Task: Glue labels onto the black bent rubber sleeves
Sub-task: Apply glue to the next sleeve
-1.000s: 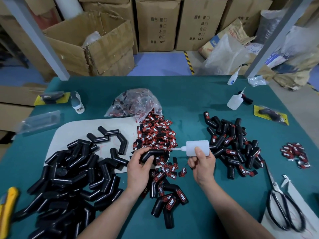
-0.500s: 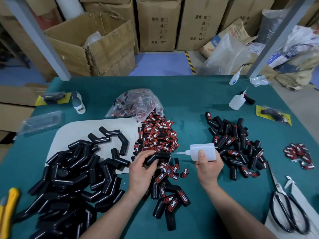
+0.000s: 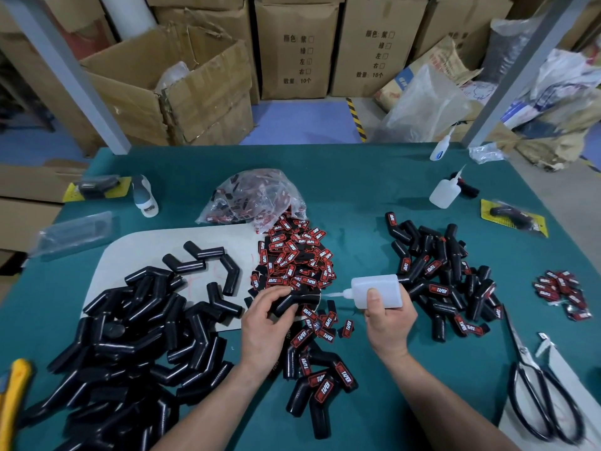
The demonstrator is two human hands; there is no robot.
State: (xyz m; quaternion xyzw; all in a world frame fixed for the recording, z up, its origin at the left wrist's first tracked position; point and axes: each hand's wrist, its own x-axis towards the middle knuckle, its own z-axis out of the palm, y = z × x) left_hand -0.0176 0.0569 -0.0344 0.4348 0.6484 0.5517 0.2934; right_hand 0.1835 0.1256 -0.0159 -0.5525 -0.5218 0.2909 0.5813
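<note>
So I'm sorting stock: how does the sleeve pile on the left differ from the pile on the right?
The left sleeve pile is plain black, without labels; the right sleeve pile has red-and-black labels on many sleeves. The left pile is larger and lies partly on a white board; the right pile sits directly on the green table. Both hold black bent rubber sleeves.

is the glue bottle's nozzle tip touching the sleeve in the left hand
Cannot tell. In the head view the glue bottle nozzle tip ends right at the end of the sleeve in the left hand; no clear gap or contact shows.
</note>
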